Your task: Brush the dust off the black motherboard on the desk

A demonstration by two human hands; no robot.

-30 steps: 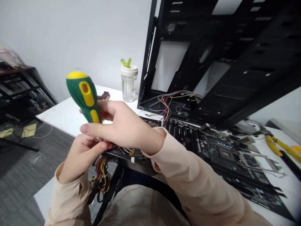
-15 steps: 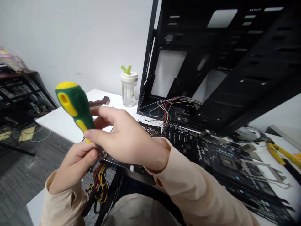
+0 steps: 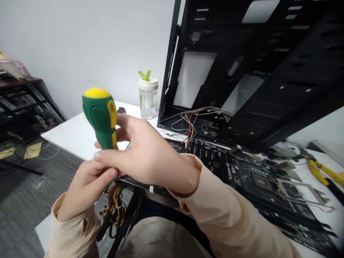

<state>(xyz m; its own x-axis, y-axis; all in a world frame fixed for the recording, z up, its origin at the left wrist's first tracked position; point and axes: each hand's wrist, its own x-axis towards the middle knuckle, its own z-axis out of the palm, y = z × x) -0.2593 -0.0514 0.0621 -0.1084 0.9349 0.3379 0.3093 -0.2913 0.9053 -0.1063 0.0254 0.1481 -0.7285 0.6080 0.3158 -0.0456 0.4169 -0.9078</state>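
Note:
My right hand (image 3: 146, 154) is closed on the lower handle of a green and yellow screwdriver (image 3: 98, 116). The screwdriver stands nearly upright, its shaft and tip hidden behind my fingers. Directly below, my left hand (image 3: 88, 186) is closed, with thumb and fingers pinched close around where the tip would be; what they grip cannot be made out. Both hands are at the left end of a dark metal box (image 3: 139, 184), probably a power supply, near my lap. A bundle of yellow, red and black cables (image 3: 116, 204) hangs from it.
A black computer case (image 3: 228, 39) stands open at the right, thin coloured wires (image 3: 192, 125) trailing from it. Before it lies a motherboard (image 3: 242, 172). Yellow-handled pliers (image 3: 319, 172) rest at far right. A clear cup (image 3: 148, 102) with a white lid stands on the white table (image 3: 72, 132).
The screwdriver has turned about its length and come from a leftward tilt to nearly upright, its top moving right. My left hand stays almost in place.

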